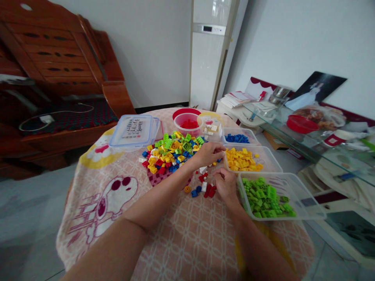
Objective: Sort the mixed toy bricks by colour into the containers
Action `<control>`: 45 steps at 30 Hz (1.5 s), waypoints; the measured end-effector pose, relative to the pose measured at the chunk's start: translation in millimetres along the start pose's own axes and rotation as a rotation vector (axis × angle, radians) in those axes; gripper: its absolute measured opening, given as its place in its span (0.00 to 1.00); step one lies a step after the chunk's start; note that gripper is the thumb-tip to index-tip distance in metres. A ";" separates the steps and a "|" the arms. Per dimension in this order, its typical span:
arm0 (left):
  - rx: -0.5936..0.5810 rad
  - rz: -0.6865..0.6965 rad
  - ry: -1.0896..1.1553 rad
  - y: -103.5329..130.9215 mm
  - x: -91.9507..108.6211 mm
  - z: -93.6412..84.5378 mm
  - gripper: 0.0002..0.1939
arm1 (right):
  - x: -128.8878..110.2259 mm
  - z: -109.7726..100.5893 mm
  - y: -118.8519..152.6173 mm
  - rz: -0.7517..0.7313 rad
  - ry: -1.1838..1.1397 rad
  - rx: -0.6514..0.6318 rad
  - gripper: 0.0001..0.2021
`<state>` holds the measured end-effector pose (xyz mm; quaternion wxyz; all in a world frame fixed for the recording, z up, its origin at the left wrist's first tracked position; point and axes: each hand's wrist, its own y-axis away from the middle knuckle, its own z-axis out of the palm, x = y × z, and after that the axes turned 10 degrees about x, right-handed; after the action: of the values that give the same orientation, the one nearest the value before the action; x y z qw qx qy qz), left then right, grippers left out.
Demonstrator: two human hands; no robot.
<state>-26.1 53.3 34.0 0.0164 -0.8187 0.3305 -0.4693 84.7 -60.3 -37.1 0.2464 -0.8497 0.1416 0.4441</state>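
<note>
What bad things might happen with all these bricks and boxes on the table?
1. The box of green bricks seems to stick out past the table's edge, so a nudge from the right hand might tip it to the floor.
2. The loose red and blue bricks lie near both hands; a sweeping forearm could scatter them.
3. The left hand works close beside the box of yellow bricks, so it may bump it.

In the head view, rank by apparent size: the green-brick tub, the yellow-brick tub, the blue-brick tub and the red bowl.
1. Green-brick tub, though it sits nearest the camera.
2. Yellow-brick tub.
3. Blue-brick tub and red bowl look about alike; no ranking between them.
</note>
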 end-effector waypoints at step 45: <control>0.119 0.076 -0.007 2.9 -0.1 -1.9 0.19 | 0.0 -0.7 0.1 -0.038 0.019 -0.008 0.13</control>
<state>-29.1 51.6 34.0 0.0842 -0.8048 0.3328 -0.4842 85.1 -60.8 -36.8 0.2500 -0.8575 0.1261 0.4316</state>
